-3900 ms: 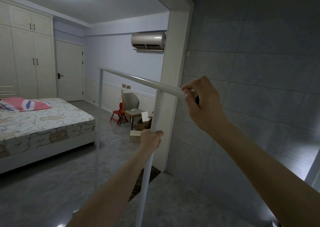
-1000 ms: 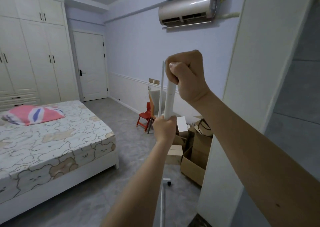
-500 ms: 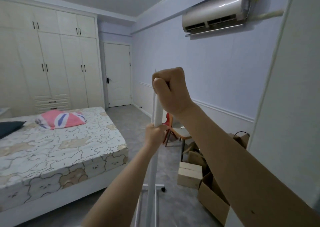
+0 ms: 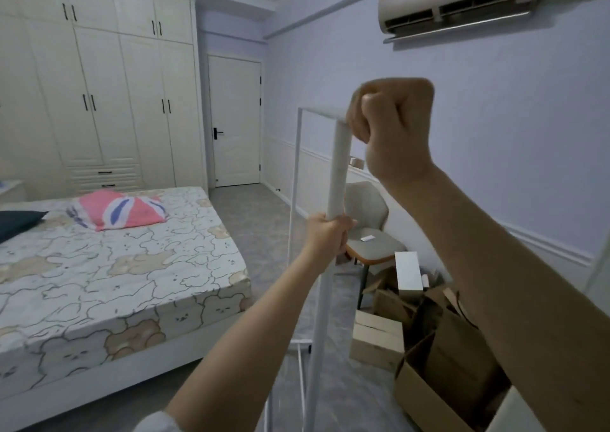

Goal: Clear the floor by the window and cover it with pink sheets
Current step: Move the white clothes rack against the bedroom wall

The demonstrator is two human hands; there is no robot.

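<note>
the white rack (image 4: 337,174) stands upright just right of the bed (image 4: 109,266). the right hand (image 4: 392,127) is fisted round its top corner; the left hand (image 4: 326,235) grips its near post lower down. right of the rack: a chair (image 4: 369,230) and boxes (image 4: 429,349).

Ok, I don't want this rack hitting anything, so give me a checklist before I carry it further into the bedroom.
1. Right hand grips the clothes rack at its top corner: ok.
2. Left hand grips the near upright: ok.
3. Rack upright: ok.
4. Floor to the right: not ok, cardboard boxes and a chair.
5. Gap to the bed: ok.
6. Rack's wheels on or off the floor: cannot tell.
</note>
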